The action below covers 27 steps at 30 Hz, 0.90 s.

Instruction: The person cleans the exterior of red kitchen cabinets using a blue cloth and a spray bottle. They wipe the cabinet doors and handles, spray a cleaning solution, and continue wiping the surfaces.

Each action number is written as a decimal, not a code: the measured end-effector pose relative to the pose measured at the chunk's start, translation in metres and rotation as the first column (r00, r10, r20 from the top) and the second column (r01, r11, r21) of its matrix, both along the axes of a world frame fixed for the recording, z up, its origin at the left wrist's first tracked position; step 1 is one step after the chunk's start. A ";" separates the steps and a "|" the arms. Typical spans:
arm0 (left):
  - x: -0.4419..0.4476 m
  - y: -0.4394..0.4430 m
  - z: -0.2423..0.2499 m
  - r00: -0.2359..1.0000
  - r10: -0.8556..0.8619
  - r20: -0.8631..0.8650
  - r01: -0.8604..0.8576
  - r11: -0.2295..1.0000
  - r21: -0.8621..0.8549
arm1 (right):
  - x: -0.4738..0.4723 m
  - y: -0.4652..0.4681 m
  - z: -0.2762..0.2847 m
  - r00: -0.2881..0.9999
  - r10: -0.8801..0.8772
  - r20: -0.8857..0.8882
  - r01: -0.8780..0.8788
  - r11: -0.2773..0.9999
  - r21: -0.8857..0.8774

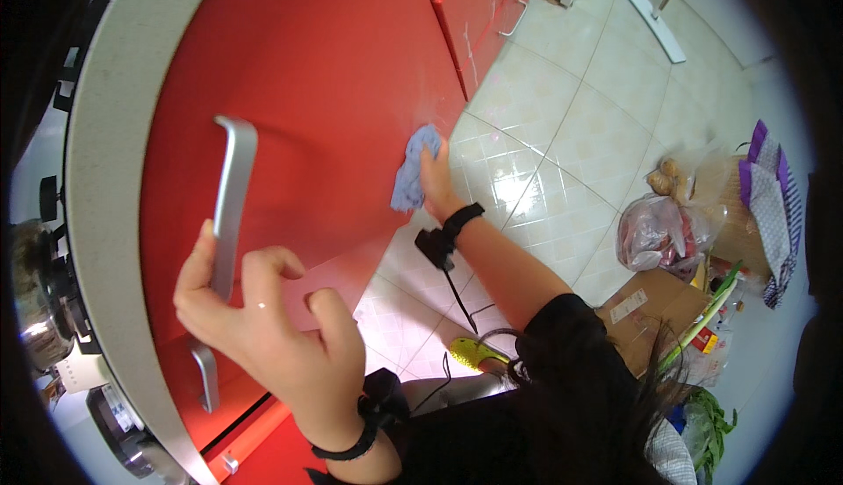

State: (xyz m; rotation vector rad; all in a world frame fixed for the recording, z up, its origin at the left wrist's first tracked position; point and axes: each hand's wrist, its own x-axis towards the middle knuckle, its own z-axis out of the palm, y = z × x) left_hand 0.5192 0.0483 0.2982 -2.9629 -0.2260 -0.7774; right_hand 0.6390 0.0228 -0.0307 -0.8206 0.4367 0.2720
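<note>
My left hand [283, 333] is at a silver bar handle [236, 175] on a red glossy cabinet front [316, 103]. One finger lies along the handle's side, while the others are spread and loosely bent in the air. The hand hides the handle's lower end. Farther off, my right hand [438, 178] holds a crumpled blue-grey cloth [413, 172] against the red panel near its edge by the floor. Black straps with small devices [435, 248] circle both wrists, and a thin cable hangs from the right one.
A pale countertop [122, 89] with a stove and pot [39, 313] runs along the left. Red drawers [484, 17] stand beyond. On the tiled floor [560, 122] are plastic bags [652, 231], cardboard [652, 307], leafy greens [708, 429] and a flat mop [652, 20]. A yellow shoe [471, 353] shows below.
</note>
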 end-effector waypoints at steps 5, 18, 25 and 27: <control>0.000 0.005 -0.010 0.999 0.014 0.041 -0.017 0.998 0.064 | -0.010 0.009 0.051 0.992 -0.022 0.123 0.024 1.000 -0.016; -0.002 0.001 -0.025 0.964 -0.076 0.253 0.074 0.997 0.018 | 0.050 -0.017 -0.031 0.975 -0.099 0.200 0.103 0.995 -0.010; -0.003 0.021 -0.033 0.922 -0.213 0.322 0.188 0.976 0.108 | -0.027 0.032 -0.053 0.988 -0.114 -0.104 0.089 0.971 -0.224; -0.001 0.033 -0.032 0.912 -0.240 0.331 0.215 0.970 0.112 | -0.016 0.022 -0.005 0.997 -0.048 -0.060 0.046 0.998 -0.030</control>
